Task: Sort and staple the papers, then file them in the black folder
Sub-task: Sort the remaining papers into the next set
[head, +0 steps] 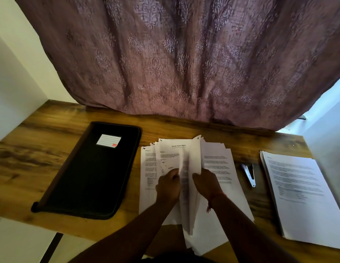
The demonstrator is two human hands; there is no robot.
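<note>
Loose papers lie spread in the middle of the wooden desk, long axis running from the near edge toward the curtain, printed headings at the far end. One sheet is lifted and curled up on edge above the pile, its top corner pointing at the curtain. Left hand pinches pages just left of that sheet, fingers curled onto paper. Right hand grips the sheet's right side, fingers curled around its edge; red thread on that wrist. Black folder lies closed, flat, left of the papers, long axis angled toward the curtain, white label at its far end. Stapler sits just right of the papers, apart from both hands. A second paper stack lies further right.
</note>
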